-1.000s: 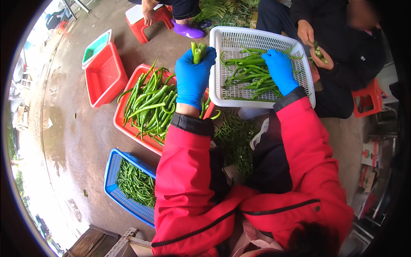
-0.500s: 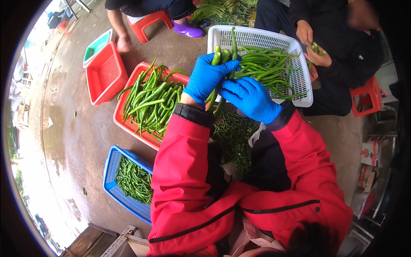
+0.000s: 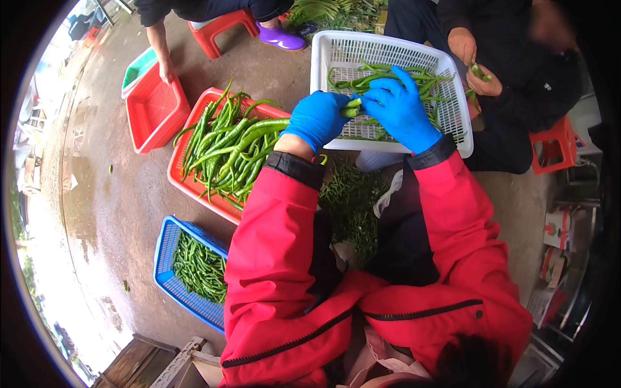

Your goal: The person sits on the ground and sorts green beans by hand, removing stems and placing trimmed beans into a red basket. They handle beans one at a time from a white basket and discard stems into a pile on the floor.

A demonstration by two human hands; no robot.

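The left hand [image 3: 317, 119] is wrapped around a bunch of long, glossy green peppers [image 3: 351, 110], their blunt ends poking rightward over the white basket [image 3: 381, 40]. The right hand [image 3: 402, 115] has its fingers partly spread at those ends; whether they pinch any cannot be told. Adjusting the bunch seems in hand, calling for a steady left hold.

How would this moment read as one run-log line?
left hand: grips long green peppers | right hand: at their ends, over white basket | nearby: red basket of peppers, blue basket of smaller green pods
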